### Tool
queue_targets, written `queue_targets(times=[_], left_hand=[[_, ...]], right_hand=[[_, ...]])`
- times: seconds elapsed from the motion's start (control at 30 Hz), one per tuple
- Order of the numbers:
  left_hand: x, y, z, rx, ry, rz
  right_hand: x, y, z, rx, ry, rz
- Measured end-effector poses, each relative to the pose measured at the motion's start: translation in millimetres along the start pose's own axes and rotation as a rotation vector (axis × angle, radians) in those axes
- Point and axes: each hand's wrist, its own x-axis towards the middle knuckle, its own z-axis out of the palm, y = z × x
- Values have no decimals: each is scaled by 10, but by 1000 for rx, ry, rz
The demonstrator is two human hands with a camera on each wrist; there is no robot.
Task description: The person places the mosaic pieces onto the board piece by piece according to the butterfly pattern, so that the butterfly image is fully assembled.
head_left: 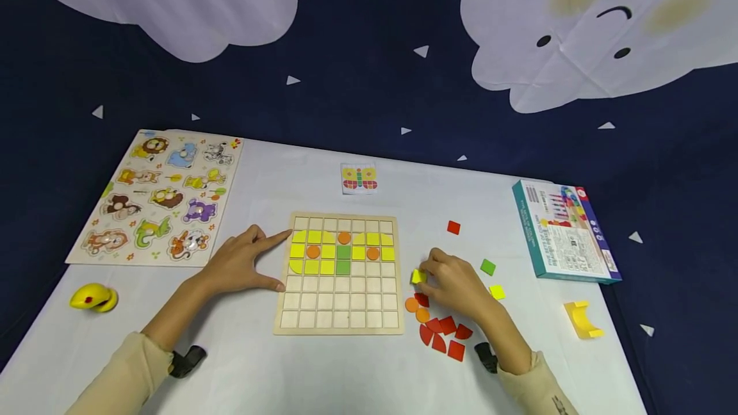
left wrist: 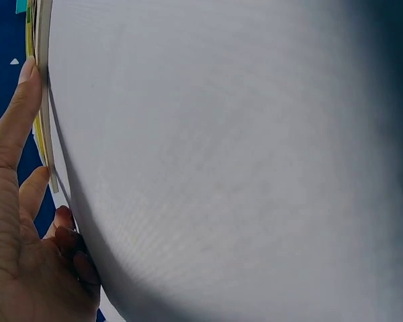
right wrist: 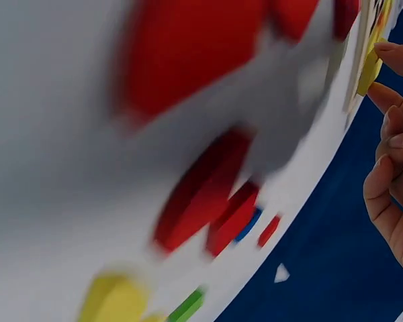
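Observation:
A square wooden grid board point(head_left: 341, 319) lies mid-table, its upper rows partly filled with yellow, orange and green pieces. My left hand point(head_left: 239, 264) touches the board's left edge with index finger and thumb spread apart. In the left wrist view the thumb and fingertips point(left wrist: 28, 70) meet the board's side. Just right of the board, my right hand point(head_left: 455, 284) pinches a yellow piece point(head_left: 418, 276) between thumb and index finger. The same yellow piece point(right wrist: 369, 70) shows at the fingertips in the right wrist view. Red pieces point(head_left: 447, 325) and orange discs point(head_left: 412, 305) lie below that hand.
Behind the board lies a butterfly pattern card point(head_left: 359, 179). An animal puzzle point(head_left: 155, 200) is at left, above a yellow toy point(head_left: 93, 298). To the right are a boxed game point(head_left: 567, 232), a yellow curved block point(head_left: 583, 320), and loose red point(head_left: 453, 228), green point(head_left: 487, 266) and yellow squares point(head_left: 497, 291).

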Motion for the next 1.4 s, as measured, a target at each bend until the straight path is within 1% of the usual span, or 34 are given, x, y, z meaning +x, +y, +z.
queue_targets(times=[0.13, 0.27, 0.53, 0.73, 0.9, 1.07, 1.4], left_hand=[[-5, 2, 3, 0, 3, 0], [-10, 4, 4, -1, 2, 1], [-5, 5, 2, 0, 0, 6], [0, 4, 8, -3, -4, 4], [-3, 7, 19, -4, -6, 2], [-5, 7, 19, -6, -7, -1], [5, -6, 1, -4, -8, -5]], right_hand=[[158, -140, 24, -15, -11, -84], [296, -263, 30, 0, -35, -142], [492, -444, 77, 21, -69, -184], [616, -583, 152, -2, -72, -216], [690, -686, 202, -51, -76, -234], [725, -729, 225, -66, -70, -231], [724, -748, 262, -8, -71, -193]])
